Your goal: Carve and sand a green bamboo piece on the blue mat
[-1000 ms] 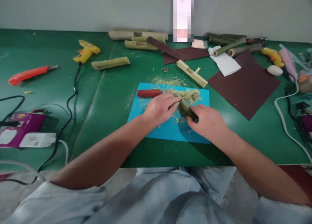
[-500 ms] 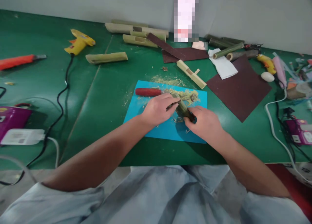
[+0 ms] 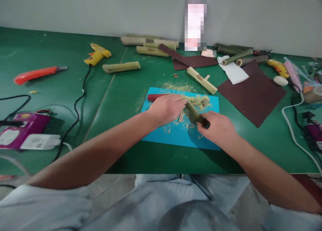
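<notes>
My right hand (image 3: 220, 127) is closed round the near end of a green bamboo tube (image 3: 193, 112), which slants over a blue sheet (image 3: 161, 135). A dark spot shows at that end by the thumb. At the tube's far end is my left hand (image 3: 167, 107), its fingers bent and pressed against the bamboo. Whether something thin lies under them is hidden. Beneath the left hand, a tool with a red handle (image 3: 154, 97) lies mostly covered. A small brownish piece (image 3: 181, 117) shows just below the left fingers. Pale shavings (image 3: 198, 100) are heaped beyond the tube.
A cut bamboo piece (image 3: 202, 80) lies behind the sheet. Dark brown sheets (image 3: 254, 100) and white paper (image 3: 233, 71) are at right. On the left are a yellow glue gun (image 3: 97, 55), an orange-handled tool (image 3: 37, 74), a purple box (image 3: 32, 128) and cords. More bamboo (image 3: 151, 41) lies along the wall.
The view has turned slightly left and up. The dark piece seen under my left fingers no longer shows there, and those fingers now meet the tube's far end. My right hand keeps its hold.
</notes>
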Demonstrator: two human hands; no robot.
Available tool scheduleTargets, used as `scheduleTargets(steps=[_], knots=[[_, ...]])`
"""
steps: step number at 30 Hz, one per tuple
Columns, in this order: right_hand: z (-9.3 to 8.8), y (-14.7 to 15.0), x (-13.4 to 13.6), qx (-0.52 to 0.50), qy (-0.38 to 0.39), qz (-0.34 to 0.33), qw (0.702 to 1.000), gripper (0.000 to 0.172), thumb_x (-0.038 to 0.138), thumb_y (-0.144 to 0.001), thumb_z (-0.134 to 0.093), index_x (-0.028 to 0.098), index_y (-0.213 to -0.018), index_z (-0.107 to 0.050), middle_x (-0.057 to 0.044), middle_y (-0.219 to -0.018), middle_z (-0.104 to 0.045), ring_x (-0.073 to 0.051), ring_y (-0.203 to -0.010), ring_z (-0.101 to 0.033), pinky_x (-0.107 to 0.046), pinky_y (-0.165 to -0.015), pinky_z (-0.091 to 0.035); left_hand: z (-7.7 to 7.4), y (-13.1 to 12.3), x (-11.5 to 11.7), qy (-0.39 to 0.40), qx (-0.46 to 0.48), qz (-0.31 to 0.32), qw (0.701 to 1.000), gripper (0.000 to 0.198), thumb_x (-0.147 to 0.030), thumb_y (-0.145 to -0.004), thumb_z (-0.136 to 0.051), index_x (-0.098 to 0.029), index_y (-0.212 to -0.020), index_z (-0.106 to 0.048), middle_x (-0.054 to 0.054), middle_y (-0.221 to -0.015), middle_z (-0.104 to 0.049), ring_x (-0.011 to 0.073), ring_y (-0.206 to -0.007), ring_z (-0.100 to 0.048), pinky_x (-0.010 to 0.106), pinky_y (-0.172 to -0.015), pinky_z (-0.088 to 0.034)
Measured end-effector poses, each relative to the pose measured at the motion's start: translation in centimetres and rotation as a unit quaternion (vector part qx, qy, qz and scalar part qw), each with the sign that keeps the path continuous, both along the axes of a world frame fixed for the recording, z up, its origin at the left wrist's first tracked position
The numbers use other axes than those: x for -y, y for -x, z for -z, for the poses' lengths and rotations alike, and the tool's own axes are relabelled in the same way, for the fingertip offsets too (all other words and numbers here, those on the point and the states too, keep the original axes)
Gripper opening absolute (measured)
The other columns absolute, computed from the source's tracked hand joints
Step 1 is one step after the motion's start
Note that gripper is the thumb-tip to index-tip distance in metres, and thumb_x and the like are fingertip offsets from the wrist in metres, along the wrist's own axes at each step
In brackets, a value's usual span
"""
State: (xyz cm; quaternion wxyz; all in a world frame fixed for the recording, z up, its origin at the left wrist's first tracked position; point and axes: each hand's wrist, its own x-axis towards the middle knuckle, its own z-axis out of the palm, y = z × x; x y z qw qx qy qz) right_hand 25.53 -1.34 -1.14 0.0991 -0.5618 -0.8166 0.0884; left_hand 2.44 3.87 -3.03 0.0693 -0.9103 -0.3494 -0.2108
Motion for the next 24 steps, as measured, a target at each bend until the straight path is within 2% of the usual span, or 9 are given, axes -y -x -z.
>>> scheduleTargets(steps=[5,12,20,24], knots=[[0.2,0.0,0.1,0.004,-0.019,0.003,1.000,0.020,0.038,-0.085,-0.058,0.020,-0.075,-0.061,-0.003,-0.078,-0.065,-0.018,-0.070,-0.058,-0.032,-0.060,-0.032,0.6,0.7,0.1,0.013,0.078,-0.009,0.997,0.029,-0.026,-0.101,-0.047,-0.014,-0.114,-0.070,0.009,-0.096,-0.074,0.0214,-0.092,-0.070,0.033,-0.078,-0.057],[0.4,0.1,0.2,0.003,-0.018,-0.004,1.000,0.016,0.035,-0.084,-0.059,0.020,-0.078,-0.060,-0.004,-0.079,-0.065,-0.018,-0.070,-0.057,-0.032,-0.060,-0.033,1.0,0.8,-0.7,0.006,0.089,-0.042,0.995,0.029,-0.028,-0.101,-0.047,-0.017,-0.114,-0.071,0.009,-0.098,-0.074,0.0207,-0.092,-0.070,0.032,-0.078,-0.057],[0.3,0.3,0.3,-0.020,0.014,0.007,1.000,0.019,0.038,-0.085,-0.063,0.020,-0.078,-0.060,-0.004,-0.083,-0.065,-0.017,-0.071,-0.057,-0.031,-0.062,-0.034,1.1,0.2,-0.7,0.005,0.139,-0.018,0.990,0.029,-0.025,-0.101,-0.048,-0.014,-0.116,-0.070,0.010,-0.105,-0.074,0.0217,-0.098,-0.070,0.036,-0.087,-0.058],[0.2,0.5,0.3,-0.022,0.023,0.007,0.999,0.020,0.038,-0.085,-0.064,0.020,-0.077,-0.059,-0.003,-0.081,-0.063,-0.017,-0.069,-0.055,-0.031,-0.062,-0.034,1.4,0.4,-1.0,0.028,0.125,-0.025,0.991,0.029,-0.026,-0.102,-0.047,-0.016,-0.117,-0.070,0.010,-0.106,-0.074,0.0212,-0.098,-0.070,0.035,-0.086,-0.058]])
